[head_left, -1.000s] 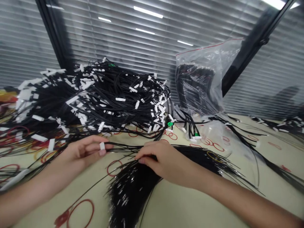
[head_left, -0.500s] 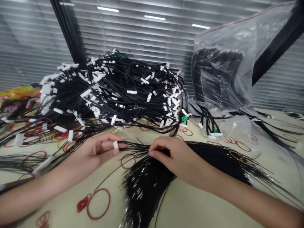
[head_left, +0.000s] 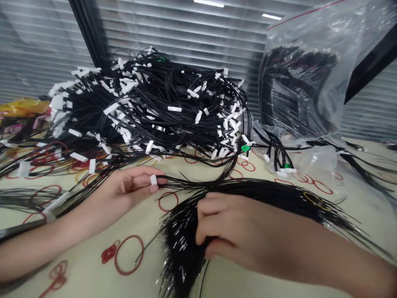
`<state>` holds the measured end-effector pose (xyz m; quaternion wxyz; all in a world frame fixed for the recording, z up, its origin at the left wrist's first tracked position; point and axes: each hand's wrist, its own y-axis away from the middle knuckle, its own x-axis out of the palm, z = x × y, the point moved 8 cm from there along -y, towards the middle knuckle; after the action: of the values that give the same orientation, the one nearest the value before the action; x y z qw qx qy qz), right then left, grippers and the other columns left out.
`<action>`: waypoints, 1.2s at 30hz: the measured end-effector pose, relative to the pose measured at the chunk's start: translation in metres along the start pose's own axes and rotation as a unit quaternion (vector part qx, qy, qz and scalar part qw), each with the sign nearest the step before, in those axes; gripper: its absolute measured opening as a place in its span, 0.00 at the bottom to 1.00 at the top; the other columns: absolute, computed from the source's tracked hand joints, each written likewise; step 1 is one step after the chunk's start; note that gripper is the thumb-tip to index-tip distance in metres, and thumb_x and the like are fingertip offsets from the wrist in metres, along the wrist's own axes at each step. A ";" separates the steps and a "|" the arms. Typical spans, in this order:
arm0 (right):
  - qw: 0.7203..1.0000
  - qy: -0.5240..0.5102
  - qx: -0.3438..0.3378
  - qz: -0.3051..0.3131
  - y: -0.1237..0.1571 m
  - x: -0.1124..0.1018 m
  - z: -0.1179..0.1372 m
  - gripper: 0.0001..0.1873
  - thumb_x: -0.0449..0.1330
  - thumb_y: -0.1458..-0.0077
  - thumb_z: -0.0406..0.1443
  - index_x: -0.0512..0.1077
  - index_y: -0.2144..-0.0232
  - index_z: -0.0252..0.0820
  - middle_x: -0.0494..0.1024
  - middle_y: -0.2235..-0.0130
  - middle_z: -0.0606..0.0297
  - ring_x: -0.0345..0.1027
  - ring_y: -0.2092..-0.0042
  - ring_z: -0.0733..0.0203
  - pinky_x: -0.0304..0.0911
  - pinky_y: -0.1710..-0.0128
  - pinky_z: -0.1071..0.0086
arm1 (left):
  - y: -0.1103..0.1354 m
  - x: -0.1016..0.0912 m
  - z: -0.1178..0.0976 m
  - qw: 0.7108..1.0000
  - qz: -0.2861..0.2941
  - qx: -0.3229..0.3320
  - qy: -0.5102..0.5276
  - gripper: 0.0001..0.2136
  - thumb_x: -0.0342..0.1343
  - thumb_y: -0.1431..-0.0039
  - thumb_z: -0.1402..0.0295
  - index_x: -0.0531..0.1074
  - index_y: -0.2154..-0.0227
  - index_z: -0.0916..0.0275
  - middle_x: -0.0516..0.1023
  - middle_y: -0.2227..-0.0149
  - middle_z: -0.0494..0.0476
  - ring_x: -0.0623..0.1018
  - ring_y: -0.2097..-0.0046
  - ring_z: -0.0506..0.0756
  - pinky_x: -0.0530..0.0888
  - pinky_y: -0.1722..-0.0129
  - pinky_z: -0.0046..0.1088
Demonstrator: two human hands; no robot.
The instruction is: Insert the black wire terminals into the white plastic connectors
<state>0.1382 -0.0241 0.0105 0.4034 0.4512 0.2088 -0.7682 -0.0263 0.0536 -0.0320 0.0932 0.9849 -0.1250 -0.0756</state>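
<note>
Between thumb and fingers, my left hand (head_left: 128, 188) pinches a small white connector (head_left: 153, 180) with black wires running right from it. My right hand (head_left: 238, 225) is closed, thumb against curled fingers, over a thick bundle of loose black wires (head_left: 181, 244). Whatever sits between those fingertips is hidden. Shiny bare tips show along the bundle's left and lower ends. Its other part stretches right behind my right hand, with a yellow rubber band (head_left: 316, 200) lying on it.
A tall heap of black cables with white connectors (head_left: 173, 109) stands at the back. To its right is a clear plastic bag (head_left: 297, 91) of black wires. Red rubber bands (head_left: 128, 254) lie scattered over the pale table (head_left: 96, 223). Window blinds (head_left: 186, 33) rise behind.
My right hand has moved from the wires near the connector down and toward me, over the loose bundle. My left hand keeps its hold on the connector. The view has shifted slightly.
</note>
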 end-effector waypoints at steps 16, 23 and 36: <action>0.998 0.001 0.063 0.006 0.003 -0.010 -0.002 0.12 0.55 0.43 0.20 0.68 0.71 0.39 0.73 0.67 0.69 0.65 0.64 0.66 0.59 0.63 0.72 | 0.004 0.008 -0.006 0.997 0.051 0.053 -0.019 0.10 0.66 0.50 0.68 0.80 0.63 0.61 0.86 0.69 0.49 0.83 0.69 0.49 0.75 0.73 0.15; 0.994 -0.075 0.070 -0.034 0.000 -0.016 -0.010 0.14 0.56 0.40 0.23 0.77 0.61 0.42 0.81 0.63 0.68 0.73 0.61 0.65 0.63 0.60 0.72 | 0.006 0.006 -0.009 0.997 0.033 0.064 -0.021 0.09 0.67 0.54 0.68 0.81 0.66 0.60 0.86 0.71 0.48 0.83 0.70 0.49 0.76 0.73 0.15; 0.959 -0.249 0.126 -0.056 -0.004 -0.014 -0.028 0.05 0.63 0.42 0.30 0.80 0.66 0.42 0.82 0.65 0.69 0.73 0.64 0.66 0.64 0.65 0.74 | 0.006 0.011 -0.011 0.997 0.046 0.060 -0.009 0.08 0.66 0.53 0.67 0.81 0.67 0.59 0.85 0.73 0.47 0.83 0.71 0.50 0.75 0.75 0.17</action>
<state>0.1538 0.0034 0.0080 0.3383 0.2806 0.0283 -0.8978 -0.0155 0.0473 -0.0215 0.0365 0.9812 -0.1754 -0.0723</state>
